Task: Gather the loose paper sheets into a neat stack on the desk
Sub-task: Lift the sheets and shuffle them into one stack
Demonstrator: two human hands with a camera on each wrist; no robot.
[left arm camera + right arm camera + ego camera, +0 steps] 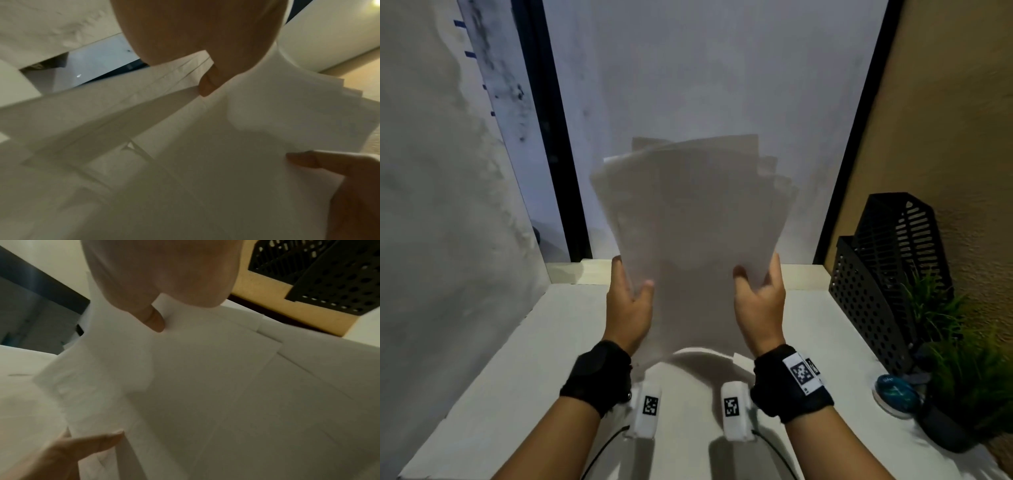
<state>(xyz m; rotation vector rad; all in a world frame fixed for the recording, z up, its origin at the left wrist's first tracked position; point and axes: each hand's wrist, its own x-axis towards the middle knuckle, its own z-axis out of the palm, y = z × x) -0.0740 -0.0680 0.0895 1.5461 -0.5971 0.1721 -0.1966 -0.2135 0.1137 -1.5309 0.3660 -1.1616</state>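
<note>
1. paper sheets (693,219): a loose bundle held upright above the desk (482,394), long axis running up and away from me, lower short edge nearest the desktop. the upper corners fan out in steps to the right, so the edges are not yet flush.
2. left hand (629,308): it grips the left long edge low down, thumb (206,84) on the near face and the other fingers behind, out of sight. in the left wrist view the sheet edges splay apart below the thumb.
3. right hand (758,301): it grips the right long edge at about the same height, thumb on the near face, fingers curled behind. in the right wrist view the thumb (153,319) presses the top sheet and offset corners show past it.
4. key relation: the bundle stands between my two hands, each equally near, with its bottom edge directly over the bare part of the desk in front of me. i judge the next move is a straight drop along the long axis, tapping that short edge on the desktop while both holds loosen slightly to let the sheets settle level.
5. risk, as a judgement: too loose a hold and the fanned sheets may slide out sideways.
6. surroundings: a black mesh file holder (883,274) and a potted plant (962,359) stand well to the right.
</note>
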